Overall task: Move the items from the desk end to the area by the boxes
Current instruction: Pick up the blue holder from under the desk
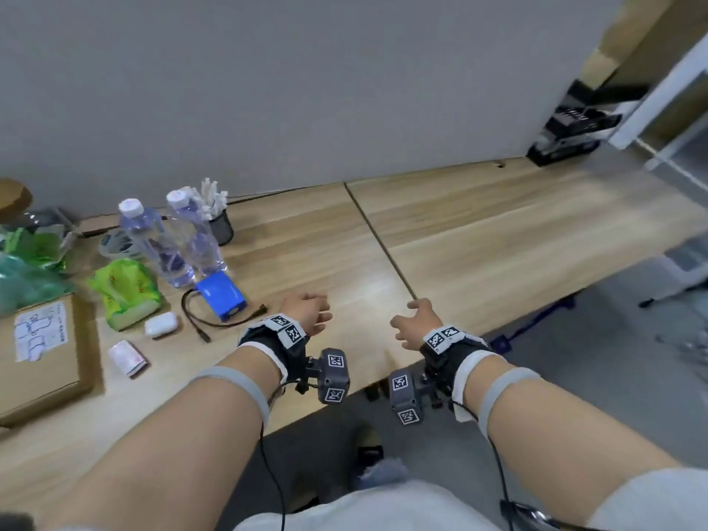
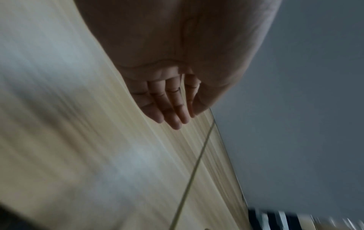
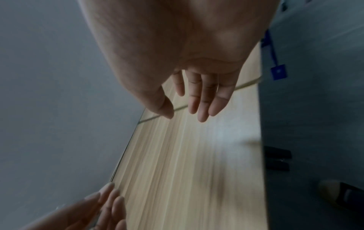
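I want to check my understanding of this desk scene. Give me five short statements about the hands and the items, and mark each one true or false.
1. Both hands hold nothing. True: the left hand and the right hand are empty above the desk.
2. The two water bottles lie on their sides. False: they stand upright.
3. The blue battery pack lies in front of the bottles. True.
4. The white earbud case sits on the cardboard box. False: it rests on the desk, beside the green packet.
5. The black mesh cup is empty. False: white pieces stick out of it.
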{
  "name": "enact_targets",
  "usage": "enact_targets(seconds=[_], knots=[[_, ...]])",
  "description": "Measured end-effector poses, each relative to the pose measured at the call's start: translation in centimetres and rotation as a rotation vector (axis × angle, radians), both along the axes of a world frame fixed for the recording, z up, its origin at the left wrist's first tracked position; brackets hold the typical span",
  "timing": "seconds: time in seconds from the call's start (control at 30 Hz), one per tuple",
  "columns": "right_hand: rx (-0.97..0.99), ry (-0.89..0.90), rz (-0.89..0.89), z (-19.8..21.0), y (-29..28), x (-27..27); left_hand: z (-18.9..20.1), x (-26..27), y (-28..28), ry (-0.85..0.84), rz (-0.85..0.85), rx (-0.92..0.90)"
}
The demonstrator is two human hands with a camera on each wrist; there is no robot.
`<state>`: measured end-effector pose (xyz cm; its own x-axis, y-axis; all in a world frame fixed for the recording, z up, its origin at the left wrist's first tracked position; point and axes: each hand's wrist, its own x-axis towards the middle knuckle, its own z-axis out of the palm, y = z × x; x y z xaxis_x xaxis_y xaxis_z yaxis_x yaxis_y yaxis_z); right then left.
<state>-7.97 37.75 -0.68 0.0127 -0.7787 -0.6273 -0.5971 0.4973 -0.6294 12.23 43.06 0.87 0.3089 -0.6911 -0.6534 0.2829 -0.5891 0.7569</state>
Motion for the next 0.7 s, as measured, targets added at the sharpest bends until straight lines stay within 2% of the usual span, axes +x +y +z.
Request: enact_targets(seconds=[0.13,0.4,0.6,0.7], knots=[[0.004,-0.076,-0.136,0.9,0.7,-9.0,0.8,-8.1,-2.4,-0.024,-0.131,-0.038],[-0.032,-0.165,-0.363,-1.4,0.7,-26.4,0.4,-25.8,-7.7,-0.043,-0.325,0.012],[-0.018,-0.236,-0.427,-2.2,-1.8,-41.0,-1.5,-42.0,-12.7,0.009,-0.322,0.123],[-0.028,-0.221,-0.415,-2.2,-4.1,-46.7,-2.3,-47.2,-14.9,0.099,-0.258,0.121]])
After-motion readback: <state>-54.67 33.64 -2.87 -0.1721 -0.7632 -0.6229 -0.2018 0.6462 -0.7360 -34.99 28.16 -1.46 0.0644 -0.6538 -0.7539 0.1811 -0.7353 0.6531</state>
